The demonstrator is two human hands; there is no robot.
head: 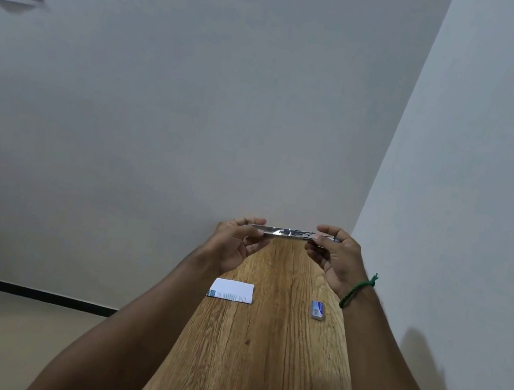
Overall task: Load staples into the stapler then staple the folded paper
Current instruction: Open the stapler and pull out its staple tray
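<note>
I see the stapler [290,233] raised above the far end of the table [259,367], level and crosswise, a long silvery strip with a bit of blue showing at its right end. It touches nothing but the two hands. It is too small and blurred for me to say whether it is swung open or whether any staples sit in it.

The left hand [236,246] grasps the stapler's left end, with the fingers [257,221] curled over the top and the thumb underneath. The right hand [336,260] pinches the right end the same way, its fingers [328,230] bent over the metal. Both palms are turned toward me. A green braided bracelet [356,289] circles the right wrist.

Nearer to me, the folded paper [232,290] lies flat on the wood by the table's left edge; it is white, with a printed band along its lower-left part. A small staple box [317,309], pale with blue on its lid, lies near the right edge, well apart from the paper. Both forearms reach forward over the table's edges.

The table is a narrow wood-grain board running into a corner of pale walls [197,98]. On my left, a black skirting strip [25,291] runs where the wall meets a beige floor [0,338].
</note>
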